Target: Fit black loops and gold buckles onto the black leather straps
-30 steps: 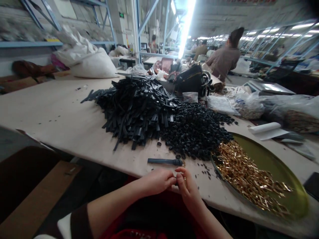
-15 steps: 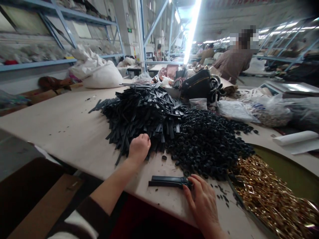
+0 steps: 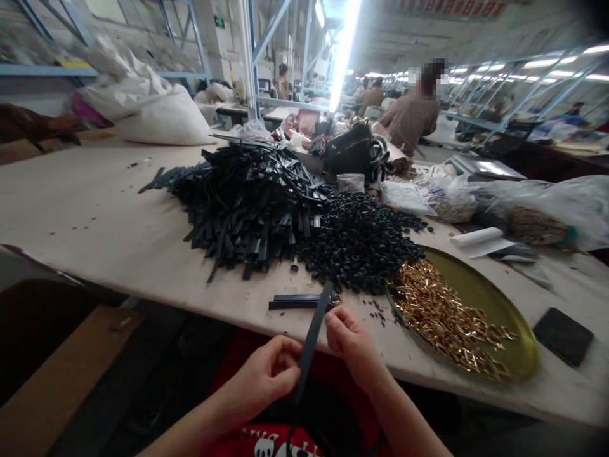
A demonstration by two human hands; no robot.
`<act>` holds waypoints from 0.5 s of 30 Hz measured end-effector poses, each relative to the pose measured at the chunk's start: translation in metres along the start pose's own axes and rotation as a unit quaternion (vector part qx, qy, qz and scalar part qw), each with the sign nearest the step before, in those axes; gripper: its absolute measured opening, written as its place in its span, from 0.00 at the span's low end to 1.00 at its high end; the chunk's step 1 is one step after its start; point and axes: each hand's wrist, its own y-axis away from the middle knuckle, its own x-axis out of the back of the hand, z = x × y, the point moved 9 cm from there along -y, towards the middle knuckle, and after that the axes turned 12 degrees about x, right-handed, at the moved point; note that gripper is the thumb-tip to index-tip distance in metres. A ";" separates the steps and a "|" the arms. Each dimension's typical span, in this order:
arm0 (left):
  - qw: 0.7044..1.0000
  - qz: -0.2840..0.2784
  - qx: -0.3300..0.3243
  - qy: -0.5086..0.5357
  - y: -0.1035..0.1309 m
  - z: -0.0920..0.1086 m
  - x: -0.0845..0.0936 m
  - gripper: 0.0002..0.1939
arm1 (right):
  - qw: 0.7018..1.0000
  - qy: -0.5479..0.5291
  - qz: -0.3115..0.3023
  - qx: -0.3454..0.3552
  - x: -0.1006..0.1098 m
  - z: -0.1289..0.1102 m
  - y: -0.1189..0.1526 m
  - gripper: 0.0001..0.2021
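Note:
My left hand point(image 3: 264, 374) pinches a dark, flat strap point(image 3: 311, 343) between thumb and fingers, and the strap slants upward away from me over the table edge. Close beside the strap, my right hand point(image 3: 351, 343) is closed with its fingers curled; what it grips, if anything, is hidden. Just beyond both hands, a pair of finished-looking dark straps point(image 3: 292, 301) lies on the table, with a bit of gold metal at the right end. A large heap of loose black straps point(image 3: 252, 216) and a heap of small black loops point(image 3: 356, 244) lie farther back.
A round greenish tray point(image 3: 476, 279) holding gold metal hardware point(image 3: 442, 317) is at the right, with a dark phone-like slab point(image 3: 564, 336) beyond it. A black bag point(image 3: 349, 152), a white sack point(image 3: 162, 120) and plastic bags point(image 3: 571, 203) stand behind. A person point(image 3: 409, 120) is in the background.
My left hand has come back from the strap heap with a strap in it. My right hand has left the straps on the table and closed beside the held strap. The view has shifted right.

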 end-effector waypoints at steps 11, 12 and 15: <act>0.986 0.160 -0.026 -0.046 -0.053 0.003 0.021 0.07 | 0.931 0.348 -0.046 0.099 0.023 0.004 0.000 0.07; 0.973 0.204 -0.057 -0.088 -0.052 0.008 0.031 0.09 | 0.921 0.373 -0.049 0.102 0.023 0.004 0.001 0.07; 0.957 0.233 -0.076 -0.155 -0.054 0.014 0.045 0.08 | 0.888 0.441 -0.072 0.104 0.016 0.005 0.002 0.07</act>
